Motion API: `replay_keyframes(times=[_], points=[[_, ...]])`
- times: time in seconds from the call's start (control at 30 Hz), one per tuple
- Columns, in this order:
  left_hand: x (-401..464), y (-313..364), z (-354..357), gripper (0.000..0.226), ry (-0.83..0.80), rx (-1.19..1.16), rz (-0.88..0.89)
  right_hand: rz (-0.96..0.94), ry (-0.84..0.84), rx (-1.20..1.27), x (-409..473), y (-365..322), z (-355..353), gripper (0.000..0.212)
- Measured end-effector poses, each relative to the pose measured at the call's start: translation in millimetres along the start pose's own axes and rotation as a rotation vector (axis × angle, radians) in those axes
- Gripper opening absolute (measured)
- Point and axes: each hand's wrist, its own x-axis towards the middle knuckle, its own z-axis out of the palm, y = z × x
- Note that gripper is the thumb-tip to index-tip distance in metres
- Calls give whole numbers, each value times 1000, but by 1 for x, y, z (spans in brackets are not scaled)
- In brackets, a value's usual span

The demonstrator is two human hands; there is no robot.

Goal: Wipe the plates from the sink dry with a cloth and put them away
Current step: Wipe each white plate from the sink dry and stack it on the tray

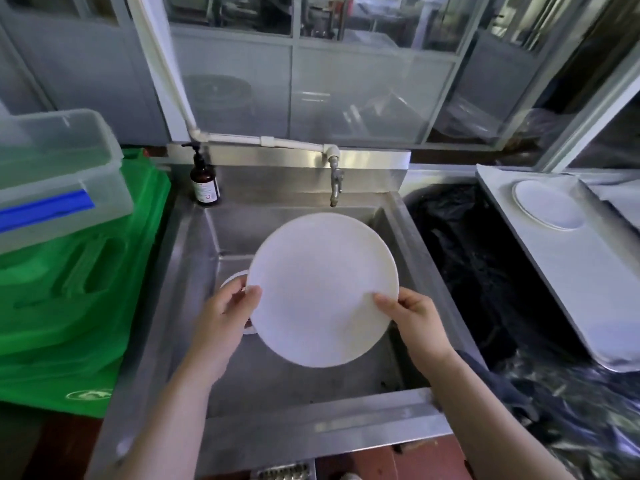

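A large white plate (322,289) is held tilted above the steel sink (194,258). My left hand (228,306) grips its left rim, thumb on the face. My right hand (412,317) grips its lower right rim the same way. Under the held plate, at the sink's left, the edge of another white plate (232,279) shows, mostly hidden. A further white plate (549,204) lies flat on a grey tray (571,289) at the right. A dark cloth (498,386) hangs over the sink's right front corner beneath my right forearm.
A tap (335,181) juts over the sink's back wall, with a brown pump bottle (205,183) at the back left corner. Green bags (69,306) and a clear lidded box (55,174) fill the left side. Black plastic sheeting (485,254) lies between sink and tray.
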Motion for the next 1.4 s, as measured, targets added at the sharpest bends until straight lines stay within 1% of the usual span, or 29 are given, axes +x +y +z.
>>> replay_keyframes(times=[0.1,0.13,0.2,0.27,0.37,0.43,0.5,0.6,0.67,0.7,0.73,0.8,0.83,0.93,1.0,1.07,1.1,1.17,1.3,1.37,1.4], points=[[1,1,35,38,-231,-243,-157,130,-21,136,0,6,-32,17],[1,0,46,42,-285,-300,-190,159,-21,165,-1,8,-43,16],[-1,0,70,49,-330,-351,-247,194,-10,206,-2,13,-68,16],[-4,-4,93,51,-348,-327,-296,209,-7,206,-3,20,-94,15],[-12,-9,129,49,-355,-337,-394,196,-21,184,-4,31,-128,15],[-18,-15,152,43,-333,-375,-457,188,-8,177,-4,39,-147,16],[-24,-20,174,37,-295,-355,-479,188,-6,142,-2,48,-164,19],[-34,-31,197,40,-237,-315,-489,189,-10,126,-6,62,-181,29],[-40,-39,207,42,-190,-325,-507,190,43,105,-8,74,-188,33],[-43,-42,209,44,-162,-331,-513,190,74,56,-8,83,-191,32],[-44,-45,211,46,-131,-338,-516,190,106,-44,-7,92,-195,28],[-43,-51,211,40,-76,-352,-510,213,151,-351,-6,110,-205,14],[-42,-53,210,39,-56,-355,-506,235,154,-472,-7,117,-209,12],[-42,-57,205,42,-10,-352,-490,206,97,-678,-12,131,-210,23],[-41,-59,202,43,5,-346,-477,171,63,-871,-13,135,-200,41],[-40,-61,199,42,8,-344,-465,204,32,-1093,-11,136,-188,61],[-39,-62,198,42,9,-344,-461,226,22,-1164,-10,137,-183,67],[-40,-62,196,42,13,-345,-454,253,32,-1201,-8,139,-178,72],[-40,-61,189,42,-23,-349,-428,328,73,-1207,-9,144,-181,74],[-37,-60,187,42,-41,-346,-421,370,60,-1191,-11,144,-183,70],[-36,-59,187,42,-45,-344,-418,370,52,-1167,-11,143,-183,64]])
